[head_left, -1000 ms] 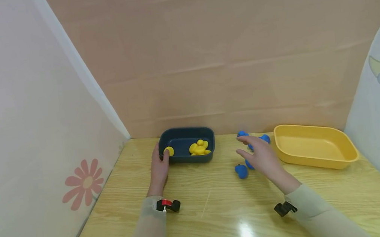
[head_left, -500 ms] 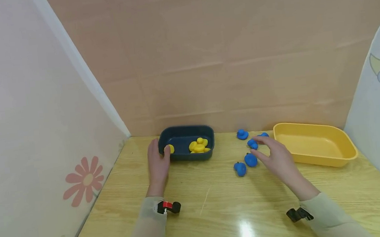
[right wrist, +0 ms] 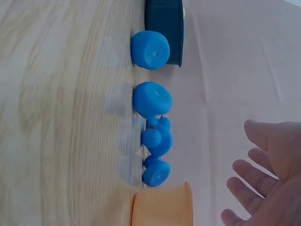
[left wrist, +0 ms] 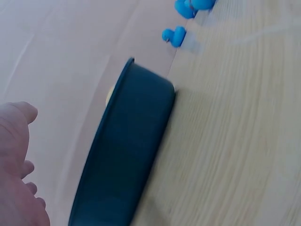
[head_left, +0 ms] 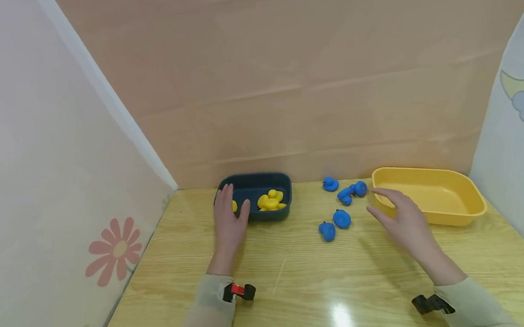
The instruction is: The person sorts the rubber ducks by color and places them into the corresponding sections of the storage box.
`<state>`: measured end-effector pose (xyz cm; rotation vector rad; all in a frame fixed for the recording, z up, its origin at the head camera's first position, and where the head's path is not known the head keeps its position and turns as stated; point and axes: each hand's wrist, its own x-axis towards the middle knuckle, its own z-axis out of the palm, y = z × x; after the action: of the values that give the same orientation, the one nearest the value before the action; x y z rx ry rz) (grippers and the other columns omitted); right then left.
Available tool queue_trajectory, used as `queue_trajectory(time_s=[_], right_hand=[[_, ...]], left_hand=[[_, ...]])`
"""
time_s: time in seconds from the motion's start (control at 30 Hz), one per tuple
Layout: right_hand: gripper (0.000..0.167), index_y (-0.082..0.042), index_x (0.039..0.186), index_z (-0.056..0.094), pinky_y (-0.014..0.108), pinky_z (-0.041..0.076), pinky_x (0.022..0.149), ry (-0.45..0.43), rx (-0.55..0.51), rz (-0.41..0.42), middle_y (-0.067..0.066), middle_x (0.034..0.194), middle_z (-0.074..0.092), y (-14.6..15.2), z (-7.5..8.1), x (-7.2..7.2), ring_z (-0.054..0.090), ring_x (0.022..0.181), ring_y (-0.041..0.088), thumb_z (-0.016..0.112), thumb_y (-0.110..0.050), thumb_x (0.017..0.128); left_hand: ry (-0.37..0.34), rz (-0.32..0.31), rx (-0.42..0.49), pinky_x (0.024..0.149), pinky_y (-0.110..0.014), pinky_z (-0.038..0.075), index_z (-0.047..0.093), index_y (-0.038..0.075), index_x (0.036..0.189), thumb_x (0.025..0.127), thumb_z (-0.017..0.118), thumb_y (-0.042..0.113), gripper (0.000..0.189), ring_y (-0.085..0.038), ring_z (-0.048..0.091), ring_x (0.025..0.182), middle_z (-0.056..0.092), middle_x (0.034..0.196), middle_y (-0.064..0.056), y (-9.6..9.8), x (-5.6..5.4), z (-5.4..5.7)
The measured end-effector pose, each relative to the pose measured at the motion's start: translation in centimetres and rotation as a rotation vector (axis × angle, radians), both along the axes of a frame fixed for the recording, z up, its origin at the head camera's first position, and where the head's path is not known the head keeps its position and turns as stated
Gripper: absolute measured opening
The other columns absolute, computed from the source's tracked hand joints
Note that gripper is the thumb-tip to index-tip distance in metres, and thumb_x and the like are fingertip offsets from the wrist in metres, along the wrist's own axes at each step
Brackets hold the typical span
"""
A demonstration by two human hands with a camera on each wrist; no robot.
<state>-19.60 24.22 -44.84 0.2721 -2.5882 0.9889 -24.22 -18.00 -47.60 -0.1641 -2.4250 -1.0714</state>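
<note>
Hovering above the table (head_left: 296,290), the right hand (head_left: 409,226) holds nothing, thumb and fingers apart; five blue ducks (head_left: 342,219) lie between its nine and ten o'clock. The straight-fingered left hand (head_left: 230,226), farther from them, sits at the dark tray's (head_left: 276,214) eight o'clock. Only the right wrist view shows small marks on duck undersides.

We have free passage along the near tabletop (head_left: 295,275) between the left hand (head_left: 230,222) and right hand (head_left: 407,223). Farther back, blue rubber ducks (head_left: 342,219) (loosely scattered) obstruct low travel between the navy tray (head_left: 276,214) and yellow tray (head_left: 454,218); a brown backdrop (head_left: 245,82) bars the rear.
</note>
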Motion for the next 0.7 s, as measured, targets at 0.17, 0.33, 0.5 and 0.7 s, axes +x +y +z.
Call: queue_trajectory(time_s=[0.17, 0.33, 0.5, 0.7], right_hand=[[0.055, 0.004, 0.151, 0.061, 0.077, 0.039, 0.11, 0.004, -0.045, -0.029, 0.034, 0.152, 0.057, 1.5, -0.2, 0.6, 0.048, 0.141, 0.061, 0.079, -0.023, 0.106], [0.059, 0.003, 0.155, 0.057, 0.08, 0.035, 0.111, -0.014, -0.085, -0.057, 0.036, 0.156, 0.052, 3.1, -0.3, 1.1, 0.043, 0.143, 0.064, 0.077, -0.026, 0.107], [0.062, 0.003, 0.158, 0.054, 0.082, 0.032, 0.112, -0.027, -0.101, -0.088, 0.037, 0.159, 0.048, 4.7, -0.5, 1.4, 0.039, 0.144, 0.066, 0.074, -0.029, 0.11], [0.062, 0.004, 0.16, 0.052, 0.083, 0.029, 0.114, -0.014, -0.122, -0.133, 0.038, 0.161, 0.046, 7.1, -0.7, 1.6, 0.037, 0.146, 0.066, 0.072, -0.028, 0.111]], left_hand=[[0.032, -0.063, -0.029, 0.129, -0.068, 0.023, 0.042, -0.002, 0.167, 0.113, 0.066, 0.029, 0.067, -0.049, 0.023, 0.164, 0.037, 0.174, -0.022, 1.6, 0.4, 0.5], [0.012, -0.126, -0.044, 0.13, -0.067, 0.023, 0.042, -0.001, 0.167, 0.112, 0.067, 0.029, 0.068, -0.047, 0.023, 0.164, 0.037, 0.174, -0.021, 3.6, 1.2, 0.8], [0.021, -0.179, -0.059, 0.128, -0.066, 0.029, 0.042, -0.001, 0.167, 0.112, 0.069, 0.027, 0.068, -0.046, 0.027, 0.163, 0.04, 0.173, -0.02, 5.5, 1.7, 0.9], [0.006, -0.229, -0.085, 0.126, -0.064, 0.033, 0.043, 0.001, 0.167, 0.111, 0.07, 0.026, 0.067, -0.043, 0.031, 0.162, 0.042, 0.173, -0.017, 7.7, 2.4, 1.0]])
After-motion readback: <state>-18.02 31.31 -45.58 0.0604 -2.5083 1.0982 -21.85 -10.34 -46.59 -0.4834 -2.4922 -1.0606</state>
